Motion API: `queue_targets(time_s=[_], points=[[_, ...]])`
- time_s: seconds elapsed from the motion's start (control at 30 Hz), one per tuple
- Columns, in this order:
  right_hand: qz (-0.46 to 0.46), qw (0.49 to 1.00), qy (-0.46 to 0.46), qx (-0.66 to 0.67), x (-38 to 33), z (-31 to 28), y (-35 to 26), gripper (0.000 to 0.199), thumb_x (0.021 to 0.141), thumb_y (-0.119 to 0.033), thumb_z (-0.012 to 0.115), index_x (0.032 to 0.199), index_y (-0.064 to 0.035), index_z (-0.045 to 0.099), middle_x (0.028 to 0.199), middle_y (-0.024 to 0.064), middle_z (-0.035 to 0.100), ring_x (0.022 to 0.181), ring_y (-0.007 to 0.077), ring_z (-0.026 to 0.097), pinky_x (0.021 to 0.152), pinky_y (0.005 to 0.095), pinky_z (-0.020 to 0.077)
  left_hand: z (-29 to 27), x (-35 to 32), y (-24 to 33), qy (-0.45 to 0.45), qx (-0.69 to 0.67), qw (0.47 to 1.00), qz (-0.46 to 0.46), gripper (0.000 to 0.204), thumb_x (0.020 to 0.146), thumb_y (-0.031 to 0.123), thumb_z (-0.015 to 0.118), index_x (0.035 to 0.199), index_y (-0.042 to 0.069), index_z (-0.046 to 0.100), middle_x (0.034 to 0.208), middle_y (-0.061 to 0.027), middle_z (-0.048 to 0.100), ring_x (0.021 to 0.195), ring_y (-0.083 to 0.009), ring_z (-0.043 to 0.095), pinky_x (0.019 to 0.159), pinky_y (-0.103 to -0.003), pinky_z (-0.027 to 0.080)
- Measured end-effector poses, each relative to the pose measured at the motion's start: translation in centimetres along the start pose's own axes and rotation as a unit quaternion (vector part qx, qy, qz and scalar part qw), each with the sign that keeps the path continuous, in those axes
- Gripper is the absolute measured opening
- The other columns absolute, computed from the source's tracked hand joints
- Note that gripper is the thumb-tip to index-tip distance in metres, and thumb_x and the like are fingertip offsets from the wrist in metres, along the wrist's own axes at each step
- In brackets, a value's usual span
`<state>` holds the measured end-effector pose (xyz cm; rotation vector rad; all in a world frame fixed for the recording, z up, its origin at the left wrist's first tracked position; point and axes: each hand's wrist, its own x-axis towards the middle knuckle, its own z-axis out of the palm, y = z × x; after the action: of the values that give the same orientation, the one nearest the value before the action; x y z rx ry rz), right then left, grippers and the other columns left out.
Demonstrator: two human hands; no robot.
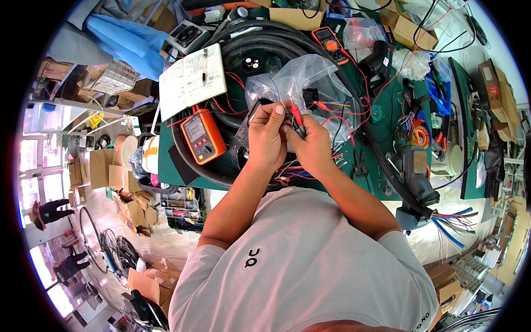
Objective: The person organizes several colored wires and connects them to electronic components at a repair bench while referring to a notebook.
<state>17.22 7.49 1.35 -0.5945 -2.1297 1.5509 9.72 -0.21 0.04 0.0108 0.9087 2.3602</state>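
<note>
1. The bench [387,119] has a green top that fills the upper middle of the view. Every place below is given from the orange meter [203,135] lying on it.
2. A thick black cable [276,41] loops in a wide ring around the meter and on toward the far right.
3. An open notebook [192,80] lies just behind the meter, partly over the cable, with a pen on its page.
4. A clear plastic bag [310,77] sits right of the meter and a little farther back, with red leads trailing from it.
5. The left hand [266,138] is just right of the meter. Its fingers are curled shut and pinch a small dark part with thin wires, raised over the bench.
6. The right hand [314,146] presses against the left one, farther from the meter. It is closed around two probes [297,119], one red and one black.
7. The probes run long-axis up and slightly left out of the right fist. Their tips point away from the body toward the left fingertips, and seem to touch the pinched part, though I cannot tell for sure.
8. A smaller meter [330,40] lies far right and behind, near the bag's far edge.
</note>
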Motion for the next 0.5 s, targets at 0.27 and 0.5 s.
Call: queue_targets(time_s=[0.27, 0.5], points=[[0.021, 0.996, -0.027, 0.079, 0.6, 0.0, 0.0, 0.014, 0.086, -0.012, 0.069, 0.093, -0.0008, 0.065, 0.062, -0.0046, 0.049, 0.054, 0.0036, 0.035, 0.047, 0.0243, 0.0291, 0.3, -0.4, 0.4, -0.02, -0.026, 0.999, 0.014, 0.009, 0.094, 0.012, 0.061, 0.094, 0.004, 0.059, 0.107, -0.0112, 0.065, 0.078, -0.0105, 0.057, 0.074, -0.024, 0.05], [0.116, 0.98, -0.052, 0.155, 0.6, -0.9, 1.1, 0.015, 0.088, -0.016, 0.068, 0.09, -0.002, 0.063, 0.06, -0.0025, 0.051, 0.053, 0.0032, 0.041, 0.046, 0.024, 0.0326, -1.7, 3.7, 2.6, 0.055, 0.335, 0.938, 0.077, 0.032, 0.097, 0.026, 0.058, 0.098, -0.006, 0.06, 0.094, -0.0104, 0.066, 0.087, -0.0149, 0.062, 0.077, -0.029, 0.051]])
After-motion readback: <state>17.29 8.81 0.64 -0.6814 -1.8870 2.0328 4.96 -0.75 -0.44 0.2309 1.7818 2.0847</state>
